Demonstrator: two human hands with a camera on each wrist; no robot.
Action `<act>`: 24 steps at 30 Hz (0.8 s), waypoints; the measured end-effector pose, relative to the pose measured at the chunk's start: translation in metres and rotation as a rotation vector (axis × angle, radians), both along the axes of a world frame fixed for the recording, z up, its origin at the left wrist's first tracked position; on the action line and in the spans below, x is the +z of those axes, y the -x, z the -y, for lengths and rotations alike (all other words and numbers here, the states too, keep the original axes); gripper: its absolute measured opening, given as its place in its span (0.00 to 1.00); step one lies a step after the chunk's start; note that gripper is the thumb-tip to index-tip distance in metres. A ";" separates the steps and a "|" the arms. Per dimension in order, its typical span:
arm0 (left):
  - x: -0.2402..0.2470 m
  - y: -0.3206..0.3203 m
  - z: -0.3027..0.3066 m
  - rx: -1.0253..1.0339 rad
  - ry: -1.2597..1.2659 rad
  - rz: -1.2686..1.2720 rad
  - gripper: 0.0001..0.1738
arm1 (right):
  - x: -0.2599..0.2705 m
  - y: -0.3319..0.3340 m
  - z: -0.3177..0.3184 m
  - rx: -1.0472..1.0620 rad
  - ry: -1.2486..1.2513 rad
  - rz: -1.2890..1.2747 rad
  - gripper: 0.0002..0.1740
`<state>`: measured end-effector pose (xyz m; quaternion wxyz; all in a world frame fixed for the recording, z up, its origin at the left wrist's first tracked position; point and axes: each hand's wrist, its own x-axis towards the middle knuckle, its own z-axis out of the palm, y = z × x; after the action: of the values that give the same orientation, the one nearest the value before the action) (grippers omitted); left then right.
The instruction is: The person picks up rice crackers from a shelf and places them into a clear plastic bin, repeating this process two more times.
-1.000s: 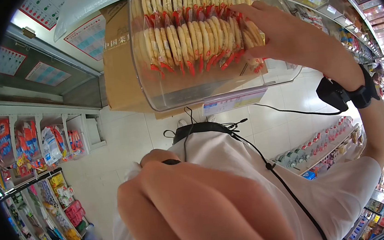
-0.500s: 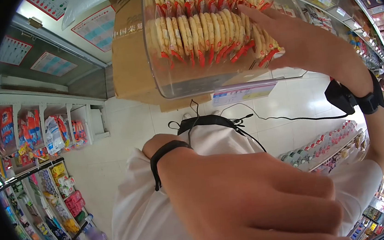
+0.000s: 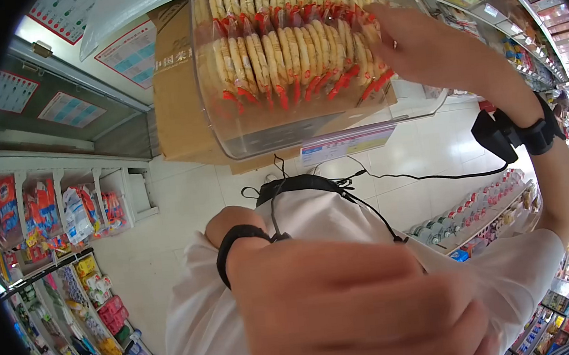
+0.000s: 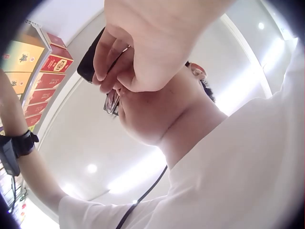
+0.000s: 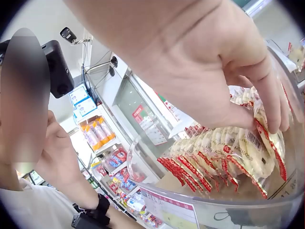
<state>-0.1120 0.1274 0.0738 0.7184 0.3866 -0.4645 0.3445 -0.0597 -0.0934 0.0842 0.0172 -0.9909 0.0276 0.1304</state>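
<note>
A clear plastic bin (image 3: 253, 136) holds two rows of round flat crackers (image 3: 266, 59) in clear wrappers with red ends. My right hand (image 3: 436, 46) reaches in from the right at the end of the front row. In the right wrist view its thumb and fingers pinch the end cracker packet (image 5: 264, 138), which stands upright against its neighbours. My left hand (image 3: 359, 307) is raised close below the head camera, blurred, with its fingers curled. In the left wrist view this hand (image 4: 147, 47) is at the face, its fingertips by the glasses (image 4: 111, 103), overlapping the black head camera (image 4: 87, 59).
The bin stands over a cardboard box (image 3: 179, 119), with a price label (image 3: 346, 145) on its front. Shelves of goods (image 3: 72, 314) line the left, and a rack of bottles (image 3: 466, 218) stands at the right. A black cable (image 3: 428, 176) hangs from the right wrist camera.
The left hand has turned before the head camera, and its fingers have curled in. The right hand has stayed at the row's right end, where packets lean differently. The head view shifted and came back.
</note>
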 end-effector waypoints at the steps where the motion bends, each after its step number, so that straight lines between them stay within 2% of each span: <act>1: -0.009 -0.004 0.006 -0.057 0.014 0.069 0.08 | 0.004 0.000 -0.005 -0.009 -0.025 -0.036 0.35; 3: -0.025 -0.013 0.018 -0.179 0.033 0.207 0.13 | 0.013 0.005 -0.012 -0.031 -0.070 -0.102 0.36; 7: -0.029 -0.021 0.020 -0.378 0.014 0.239 0.14 | 0.013 0.004 -0.013 0.076 -0.182 -0.094 0.33; 10: -0.019 -0.025 -0.002 -0.539 -0.172 0.153 0.14 | -0.001 0.004 -0.009 0.068 -0.209 -0.042 0.33; 12: -0.016 -0.026 -0.010 -0.598 -0.286 0.107 0.12 | -0.007 0.009 -0.002 0.137 -0.243 0.015 0.33; 16: -0.016 -0.028 -0.010 -0.609 -0.345 0.115 0.18 | 0.000 0.013 -0.005 0.075 -0.251 -0.018 0.29; 21: -0.016 -0.028 -0.009 -0.607 -0.368 0.132 0.12 | -0.005 0.009 -0.006 -0.026 -0.124 -0.009 0.29; 24: -0.020 -0.028 -0.008 -0.562 -0.412 0.158 0.09 | -0.009 0.006 -0.006 0.007 -0.282 0.004 0.34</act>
<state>-0.0837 0.1349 0.0541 0.6540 0.3529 -0.6663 0.0615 -0.0659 -0.0875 0.0756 0.1557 -0.9791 0.0055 0.1309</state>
